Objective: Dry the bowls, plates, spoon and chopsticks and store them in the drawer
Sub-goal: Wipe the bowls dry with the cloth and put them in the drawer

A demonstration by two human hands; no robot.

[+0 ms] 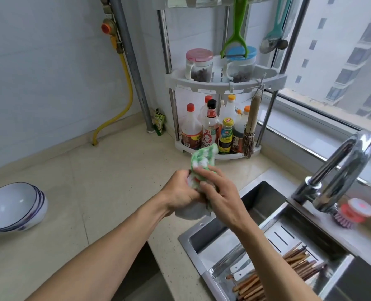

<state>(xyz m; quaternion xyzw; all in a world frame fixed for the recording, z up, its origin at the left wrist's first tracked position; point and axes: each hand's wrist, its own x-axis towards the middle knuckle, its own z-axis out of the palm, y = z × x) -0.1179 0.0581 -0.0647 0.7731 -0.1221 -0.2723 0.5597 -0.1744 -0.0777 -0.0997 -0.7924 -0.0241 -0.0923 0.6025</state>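
Green-and-white cloth (203,162) wraps a white bowl (190,210) gripped by both hands, left hand (181,192) and right hand (220,192); chopsticks (273,272) lie near right, nearest the right hand, pointing far-right.

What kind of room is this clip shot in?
Most likely a home kitchen, in a high-rise flat judging by the tower outside the window. A steel sink with a chrome tap is set into the counter, a corner rack holds sauce bottles, and stacked bowls rest nearby.
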